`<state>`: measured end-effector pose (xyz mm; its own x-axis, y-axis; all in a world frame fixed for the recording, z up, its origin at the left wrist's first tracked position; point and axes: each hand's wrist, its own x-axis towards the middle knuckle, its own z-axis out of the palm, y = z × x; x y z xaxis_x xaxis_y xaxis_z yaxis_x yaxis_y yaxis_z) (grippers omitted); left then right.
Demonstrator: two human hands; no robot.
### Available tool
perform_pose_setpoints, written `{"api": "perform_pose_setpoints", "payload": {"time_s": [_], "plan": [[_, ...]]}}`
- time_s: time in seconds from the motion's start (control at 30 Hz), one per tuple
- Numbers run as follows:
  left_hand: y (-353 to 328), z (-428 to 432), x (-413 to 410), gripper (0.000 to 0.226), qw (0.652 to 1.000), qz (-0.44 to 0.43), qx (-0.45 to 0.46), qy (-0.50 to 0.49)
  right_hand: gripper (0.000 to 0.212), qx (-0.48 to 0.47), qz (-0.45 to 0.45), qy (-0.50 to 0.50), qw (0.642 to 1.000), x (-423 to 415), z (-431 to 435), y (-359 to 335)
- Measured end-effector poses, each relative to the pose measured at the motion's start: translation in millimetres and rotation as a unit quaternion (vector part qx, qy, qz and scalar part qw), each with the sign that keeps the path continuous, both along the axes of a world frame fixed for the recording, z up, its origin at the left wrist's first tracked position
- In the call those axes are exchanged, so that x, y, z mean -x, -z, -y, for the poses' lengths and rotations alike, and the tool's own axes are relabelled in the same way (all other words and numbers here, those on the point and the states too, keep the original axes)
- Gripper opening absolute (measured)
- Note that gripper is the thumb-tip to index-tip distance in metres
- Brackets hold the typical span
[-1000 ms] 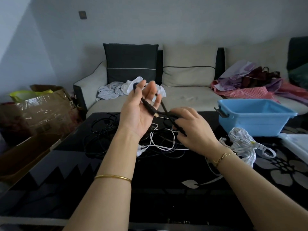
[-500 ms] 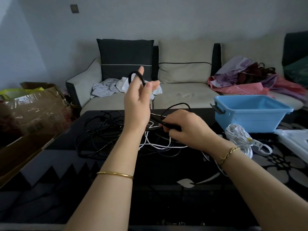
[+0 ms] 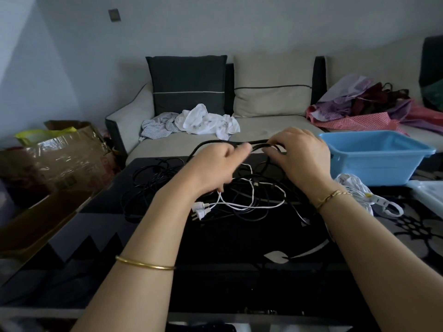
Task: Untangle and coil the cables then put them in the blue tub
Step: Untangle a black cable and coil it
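Both hands hold one black cable (image 3: 257,145) above the black table (image 3: 239,255). My left hand (image 3: 215,166) grips its left part, blurred by motion, and my right hand (image 3: 299,154) pinches the looped part just to the right. Under the hands lies a tangle of black cables (image 3: 153,185) mixed with a thin white cable (image 3: 244,204) that ends in white plugs (image 3: 200,210). A bundled white cable (image 3: 357,190) lies at the right, in front of the blue tub (image 3: 374,159), which looks empty.
A sofa (image 3: 263,130) with cushions and loose clothes (image 3: 206,123) stands behind the table. Cardboard boxes (image 3: 60,159) sit on the floor at the left. A white lid-like thing (image 3: 429,195) lies at the table's right edge.
My left hand has come down from its raised, upright pose and now meets my right hand at the cable. My right hand has lifted the cable up off the tangle.
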<state>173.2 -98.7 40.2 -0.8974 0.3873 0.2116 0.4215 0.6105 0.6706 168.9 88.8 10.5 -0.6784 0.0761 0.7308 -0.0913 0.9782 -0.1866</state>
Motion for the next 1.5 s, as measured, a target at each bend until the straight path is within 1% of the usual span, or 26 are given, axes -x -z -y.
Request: {"api": "perform_pose_setpoints", "payload": {"time_s": [0.03,0.07,0.13,0.2,0.3,0.4,0.43,0.47,0.5,0.57,0.63,0.67,0.73,0.77,0.83,0.93,1.0,1.03,1.07,1.13,1.17,1.23,1.3,1.4,1.43,1.5], "plan": [[1,1,-5,0.048,0.999,0.04,-0.012,0.029,0.027,0.006,0.0,-0.006,1.0,2,3,0],[2,1,-9,0.039,0.996,0.064,-0.026,0.051,0.027,0.011,0.002,-0.009,1.0,4,5,2],[-1,4,-13,0.029,0.988,0.105,-0.093,0.07,0.025,0.037,0.027,-0.02,0.999,10,8,8],[-7,11,-12,0.032,0.965,0.15,-0.198,0.082,0.024,0.116,0.073,-0.049,0.989,19,4,20],[-13,21,-10,0.04,0.915,0.22,-0.327,0.091,0.034,0.242,0.133,-0.079,0.958,28,-2,46],[-15,21,-8,0.052,0.881,0.275,-0.374,0.088,0.036,0.314,0.213,-0.057,0.923,31,-8,63],[-16,19,-7,0.055,0.876,0.287,-0.379,0.086,0.036,0.308,0.239,-0.037,0.92,31,-9,64],[-16,18,-6,0.056,0.874,0.293,-0.379,0.084,0.035,0.285,0.251,-0.009,0.925,31,-10,63],[-16,16,-5,0.054,0.875,0.294,-0.375,0.082,0.035,0.258,0.234,0.021,0.937,29,-9,61],[-15,13,-6,0.05,0.88,0.297,-0.361,0.082,0.037,0.216,0.132,0.037,0.967,21,-3,46],[-13,10,-6,0.049,0.879,0.31,-0.352,0.09,0.045,0.204,0.017,-0.036,0.978,13,9,28],[-13,9,-6,0.049,0.874,0.321,-0.352,0.098,0.047,0.214,-0.006,-0.089,0.973,10,16,20],[-11,8,-6,0.048,0.857,0.345,-0.361,0.126,0.038,0.246,-0.006,-0.18,0.952,5,27,10],[-10,7,-6,0.048,0.846,0.355,-0.372,0.145,0.03,0.258,-0.007,-0.203,0.944,4,30,8],[-6,8,-6,0.049,0.819,0.367,-0.402,0.182,0.02,0.263,-0.018,-0.213,0.941,2,33,9],[-1,4,-3,0.051,0.785,0.365,-0.443,0.233,0.013,0.283,0.011,-0.235,0.93,1,33,12],[2,-1,-1,0.051,0.759,0.365,-0.472,0.26,0.014,0.293,0.047,-0.242,0.924,1,33,13],[3,-4,1,0.051,0.739,0.369,-0.491,0.275,0.016,0.291,0.07,-0.242,0.923,3,32,15],[4,-6,3,0.051,0.717,0.372,-0.513,0.29,0.015,0.274,0.096,-0.236,0.927,4,30,16],[4,-10,6,0.052,0.678,0.365,-0.554,0.317,0.012,0.202,0.152,-0.205,0.946,6,27,21],[3,-12,7,0.052,0.663,0.357,-0.574,0.323,0.01,0.178,0.174,-0.195,0.949,7,27,25],[0,-18,9,0.053,0.642,0.333,-0.617,0.311,0.012,0.17,0.201,-0.196,0.945,7,27,30],[-2,-23,13,0.046,0.637,0.284,-0.657,0.286,0.011,0.169,0.211,-0.205,0.941,6,31,30],[-2,-24,21,0.017,0.658,0.209,-0.676,0.257,0.01,0.178,0.223,-0.229,0.931,3,38,24],[-2,-24,23,0.016,0.67,0.187,-0.677,0.24,0.009,0.178,0.225,-0.235,0.929,2,42,22],[0,-25,25,0.023,0.701,0.143,-0.672,0.19,0.003,0.171,0.229,-0.247,0.926,0,49,16]]}}
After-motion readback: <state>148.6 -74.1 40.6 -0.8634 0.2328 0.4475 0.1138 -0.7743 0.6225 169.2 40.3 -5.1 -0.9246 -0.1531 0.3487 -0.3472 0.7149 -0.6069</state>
